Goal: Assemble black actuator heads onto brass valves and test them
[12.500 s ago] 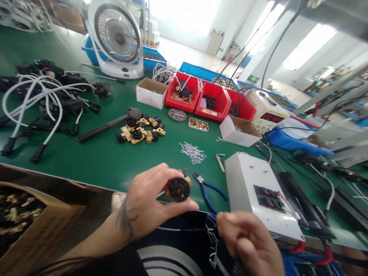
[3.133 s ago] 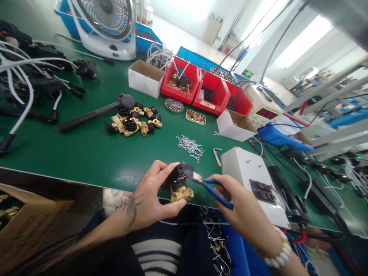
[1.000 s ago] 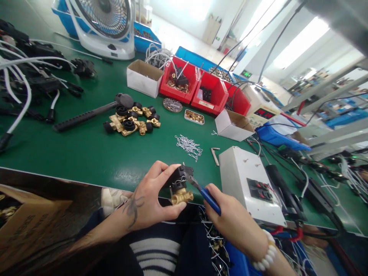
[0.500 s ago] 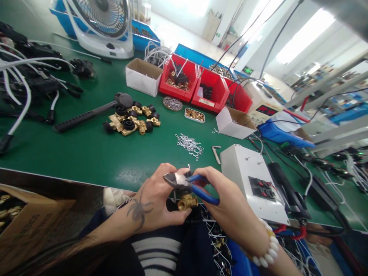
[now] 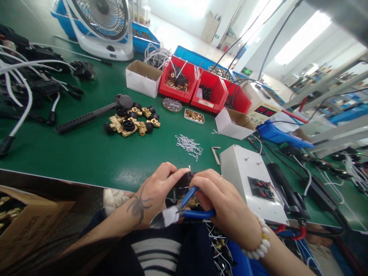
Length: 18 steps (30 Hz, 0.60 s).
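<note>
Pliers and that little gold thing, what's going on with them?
A person works at a green table. The left hand holds a small black-and-brass valve at the table edge. The right hand grips blue pliers, nose pointing left, below the valve, not on it. More brass fittings and wire clips lie on the table.
</note>
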Each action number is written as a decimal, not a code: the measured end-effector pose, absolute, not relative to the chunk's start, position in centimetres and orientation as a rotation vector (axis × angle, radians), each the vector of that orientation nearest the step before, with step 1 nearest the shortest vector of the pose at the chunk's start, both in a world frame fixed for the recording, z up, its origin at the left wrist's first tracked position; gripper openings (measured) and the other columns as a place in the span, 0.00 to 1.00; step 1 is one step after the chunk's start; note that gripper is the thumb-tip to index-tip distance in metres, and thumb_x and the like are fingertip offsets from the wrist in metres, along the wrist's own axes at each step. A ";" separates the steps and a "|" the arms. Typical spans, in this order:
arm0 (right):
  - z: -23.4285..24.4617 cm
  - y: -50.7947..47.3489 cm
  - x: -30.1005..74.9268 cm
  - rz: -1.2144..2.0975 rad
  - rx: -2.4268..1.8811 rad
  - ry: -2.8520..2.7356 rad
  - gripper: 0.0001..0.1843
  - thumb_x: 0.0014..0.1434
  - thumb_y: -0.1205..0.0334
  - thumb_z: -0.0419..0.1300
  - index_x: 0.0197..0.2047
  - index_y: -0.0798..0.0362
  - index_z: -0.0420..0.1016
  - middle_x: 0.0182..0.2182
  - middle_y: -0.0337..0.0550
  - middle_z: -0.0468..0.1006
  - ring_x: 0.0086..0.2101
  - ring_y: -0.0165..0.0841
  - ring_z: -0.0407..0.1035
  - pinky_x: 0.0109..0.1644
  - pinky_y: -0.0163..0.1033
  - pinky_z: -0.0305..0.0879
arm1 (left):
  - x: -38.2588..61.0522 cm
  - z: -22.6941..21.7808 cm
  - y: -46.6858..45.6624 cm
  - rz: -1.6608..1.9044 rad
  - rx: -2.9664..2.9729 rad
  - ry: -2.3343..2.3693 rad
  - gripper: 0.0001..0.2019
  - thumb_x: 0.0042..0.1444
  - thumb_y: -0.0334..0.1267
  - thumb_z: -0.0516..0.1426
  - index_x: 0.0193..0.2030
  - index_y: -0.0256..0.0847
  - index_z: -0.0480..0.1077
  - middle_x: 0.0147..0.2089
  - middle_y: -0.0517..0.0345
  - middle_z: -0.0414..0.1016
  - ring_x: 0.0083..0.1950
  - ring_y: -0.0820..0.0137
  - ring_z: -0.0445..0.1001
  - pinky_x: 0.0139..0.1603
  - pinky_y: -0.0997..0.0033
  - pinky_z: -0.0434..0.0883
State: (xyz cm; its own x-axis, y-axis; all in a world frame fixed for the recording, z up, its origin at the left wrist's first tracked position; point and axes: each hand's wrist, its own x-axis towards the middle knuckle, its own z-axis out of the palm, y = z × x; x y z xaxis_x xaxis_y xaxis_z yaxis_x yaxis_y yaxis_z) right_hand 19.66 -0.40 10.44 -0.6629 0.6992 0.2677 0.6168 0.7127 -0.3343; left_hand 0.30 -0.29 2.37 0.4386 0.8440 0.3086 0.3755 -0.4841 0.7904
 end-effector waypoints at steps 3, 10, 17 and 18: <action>10.5 -0.7 20.9 0.313 -1.337 -2.108 0.06 0.65 0.67 0.56 0.46 0.50 0.68 0.36 0.40 0.73 0.35 0.30 0.69 0.38 0.35 0.68 | 0.3 2.8 -0.5 0.972 1.984 1.066 0.34 0.47 0.40 0.63 0.63 0.41 0.61 0.49 0.53 0.65 0.48 0.64 0.69 0.50 0.63 0.73; 9.0 -1.8 23.4 0.456 -1.563 -2.019 0.07 0.58 0.65 0.58 0.41 0.51 0.69 0.27 0.37 0.71 0.26 0.30 0.68 0.30 0.35 0.66 | 0.0 3.1 -0.6 0.987 1.924 1.082 0.33 0.48 0.40 0.62 0.63 0.42 0.62 0.50 0.53 0.66 0.49 0.63 0.70 0.54 0.60 0.72; 9.3 -2.5 24.1 0.163 -1.480 -1.604 0.06 0.60 0.64 0.60 0.42 0.48 0.68 0.34 0.39 0.71 0.32 0.33 0.69 0.37 0.38 0.68 | -0.3 2.8 -0.6 0.975 1.893 1.061 0.35 0.48 0.41 0.63 0.64 0.44 0.61 0.50 0.54 0.65 0.48 0.63 0.70 0.52 0.60 0.73; 9.2 -2.5 23.9 0.135 -1.453 -1.591 0.06 0.60 0.65 0.59 0.41 0.48 0.67 0.33 0.39 0.70 0.32 0.32 0.69 0.36 0.38 0.67 | -0.3 2.7 -0.6 0.978 1.893 1.062 0.35 0.48 0.41 0.63 0.64 0.45 0.61 0.50 0.54 0.65 0.48 0.63 0.70 0.52 0.60 0.73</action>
